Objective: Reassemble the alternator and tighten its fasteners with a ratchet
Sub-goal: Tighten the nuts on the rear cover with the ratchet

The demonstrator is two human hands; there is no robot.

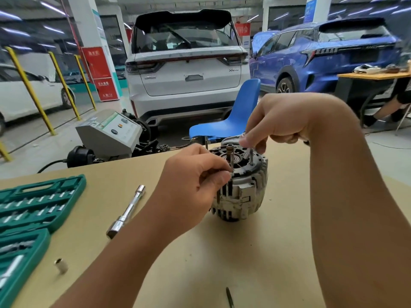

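The silver alternator (243, 194) stands upright on the tan table (255, 258), shaft end up. My left hand (193, 181) pinches a long bolt (231, 162) standing in the housing's near left edge. My right hand (282, 121) reaches over from the right and pinches the top of a second long bolt (251, 155) standing in the far right side of the housing. A chrome socket extension bar (125, 212) lies on the table to the left of the alternator.
A green socket set case (33, 210) lies open at the table's left edge. A loose small socket (61, 265) stands near it. A dark pen-like tool (229, 296) lies at the front. Behind the table are a blue chair (235, 116), a grey machine (109, 136) and parked cars.
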